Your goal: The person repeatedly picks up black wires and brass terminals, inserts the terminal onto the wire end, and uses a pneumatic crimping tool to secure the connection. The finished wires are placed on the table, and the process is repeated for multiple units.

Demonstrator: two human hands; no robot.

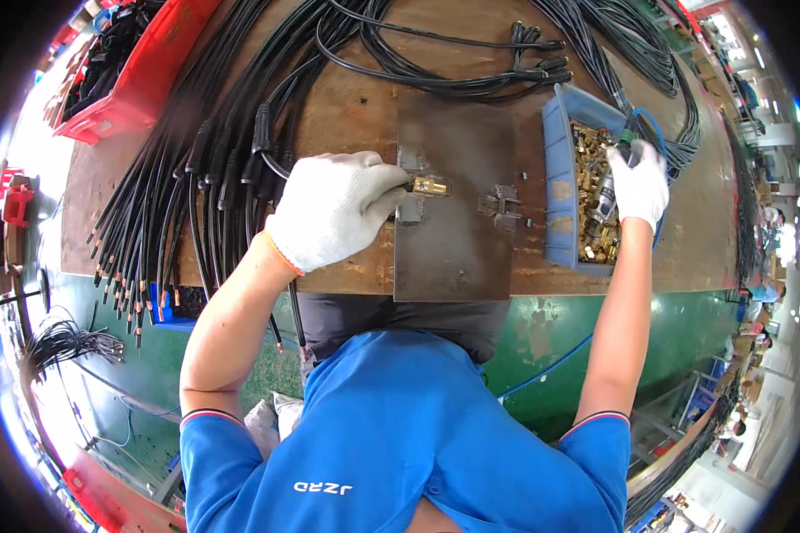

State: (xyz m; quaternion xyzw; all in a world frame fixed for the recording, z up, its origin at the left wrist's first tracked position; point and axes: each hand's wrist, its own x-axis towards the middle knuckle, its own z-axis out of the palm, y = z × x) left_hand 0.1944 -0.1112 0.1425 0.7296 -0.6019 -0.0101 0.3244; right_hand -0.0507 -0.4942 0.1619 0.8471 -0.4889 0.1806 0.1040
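- Left hand [333, 209], white knit glove, fingers curled together and pinched on a brass fitting [432, 186]; a black cable [271, 160] runs under the palm toward the fitting.
- Brass fitting sits at the left edge of a dark metal plate [453, 240], against a small grey clamp block [412, 164] on the plate.
- Second small metal clamp [501, 204] stands on the right part of the plate, apart from the fitting.
- Right hand [640, 185], gloved too, closed around a slim metal-and-black tool [606, 194], held over a blue bin [558, 178].
- Blue bin holds a heap of loose brass parts [591, 240]; it lies on the table [356, 115], just right of the plate.
- A thin blue hose [651, 120] loops by the right hand's top; where it joins the tool, cannot tell.
- Big bundle of black cables [178, 195] fans over the table's left side, bare copper tips hanging past the near edge.
- More black cables with connectors [507, 62] coil at the table's far side.
- Red crate [142, 80] at upper left, cables inside.
- Person wears a blue shirt [418, 444].
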